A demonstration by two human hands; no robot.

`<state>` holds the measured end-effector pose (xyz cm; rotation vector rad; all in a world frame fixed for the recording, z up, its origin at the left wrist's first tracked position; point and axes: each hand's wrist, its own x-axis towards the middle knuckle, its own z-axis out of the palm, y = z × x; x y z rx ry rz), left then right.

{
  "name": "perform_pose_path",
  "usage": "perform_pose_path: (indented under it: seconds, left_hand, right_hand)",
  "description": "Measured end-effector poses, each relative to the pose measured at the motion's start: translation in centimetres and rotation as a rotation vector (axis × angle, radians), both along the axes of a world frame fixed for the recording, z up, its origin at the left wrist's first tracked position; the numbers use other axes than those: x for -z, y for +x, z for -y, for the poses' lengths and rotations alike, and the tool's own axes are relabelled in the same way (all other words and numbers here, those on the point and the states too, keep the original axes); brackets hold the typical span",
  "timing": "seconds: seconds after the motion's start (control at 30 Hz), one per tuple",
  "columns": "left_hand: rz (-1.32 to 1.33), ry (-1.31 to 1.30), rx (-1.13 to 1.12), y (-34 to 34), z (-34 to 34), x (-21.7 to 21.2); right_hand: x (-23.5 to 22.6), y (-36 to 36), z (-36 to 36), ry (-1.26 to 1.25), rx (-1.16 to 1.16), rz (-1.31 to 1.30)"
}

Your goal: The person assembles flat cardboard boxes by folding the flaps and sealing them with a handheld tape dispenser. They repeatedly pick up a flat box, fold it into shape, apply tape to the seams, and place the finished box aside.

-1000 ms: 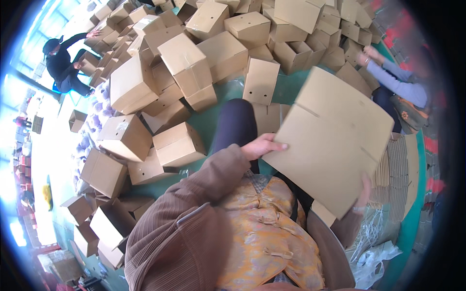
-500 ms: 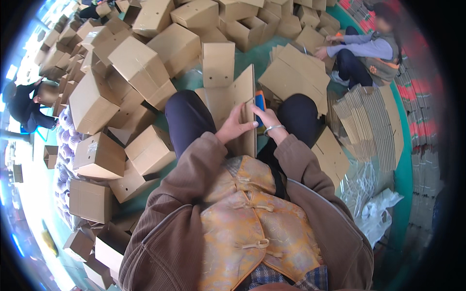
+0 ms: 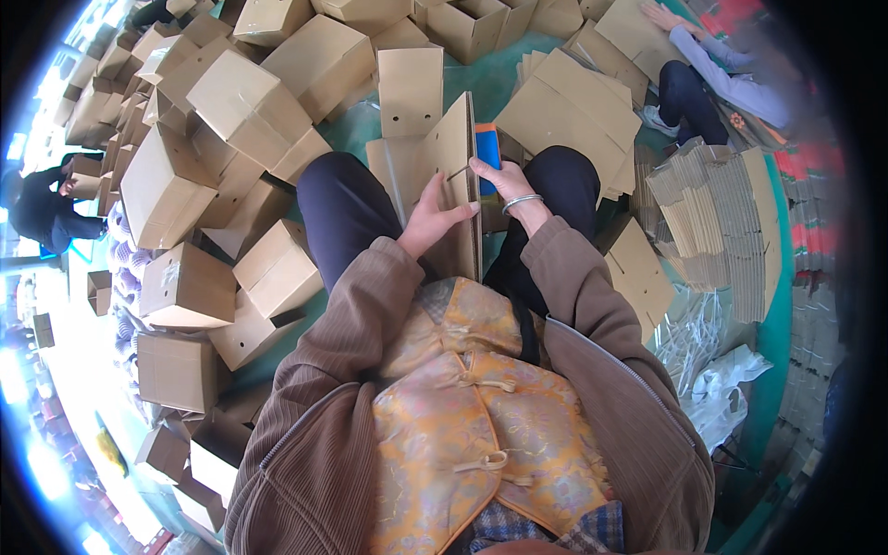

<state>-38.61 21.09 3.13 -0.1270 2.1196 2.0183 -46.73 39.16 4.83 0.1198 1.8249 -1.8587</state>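
A partly unfolded cardboard box (image 3: 451, 139) stands on edge between my knees, its upright panel turned nearly edge-on. My left hand (image 3: 433, 220) lies against the left face of that panel, fingers stretched and thumb apart. On the panel's other side, my right hand (image 3: 505, 185), with a bangle at the wrist, pinches a thin strand (image 3: 459, 171) at the panel's edge. The strand runs toward my left fingertips; its kind is too small to tell. Just beyond my right hand is a blue and orange object (image 3: 487, 153), partly hidden by the panel.
Assembled cardboard boxes (image 3: 250, 102) crowd the left and far side. Flat cardboard sheets (image 3: 573, 102) lie ahead right, beside a standing stack of folded cardboard (image 3: 708, 222). White strands (image 3: 692, 324) and a plastic bag (image 3: 717, 398) lie at right. A co-worker's hand (image 3: 662, 17) touches cardboard at upper right.
My hands have moved apart: the right one is higher along the panel's edge, and the left has spread its thumb. A thin strand now shows between them. The co-worker's hands reach farther away.
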Motion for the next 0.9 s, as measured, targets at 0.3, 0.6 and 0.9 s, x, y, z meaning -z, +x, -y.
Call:
perform_pose_path:
  seconds: [0.3,0.6,0.9]
  left_hand:
    - [-0.102,-0.567,-0.003,-0.1,2.8,-8.8]
    - [-0.142,-0.535,-0.119,-8.6,8.0,-7.3]
    - [-0.127,-0.986,-0.119,-13.1,6.6,-7.2]
  right_hand:
    - [-4.7,-1.6,-2.5,0.571,-0.008,-0.389]
    - [-11.2,-2.9,-2.9,0.918,-0.297,-0.348]
    - [-10.9,-3.3,-2.6,0.965,-0.374,-0.433]
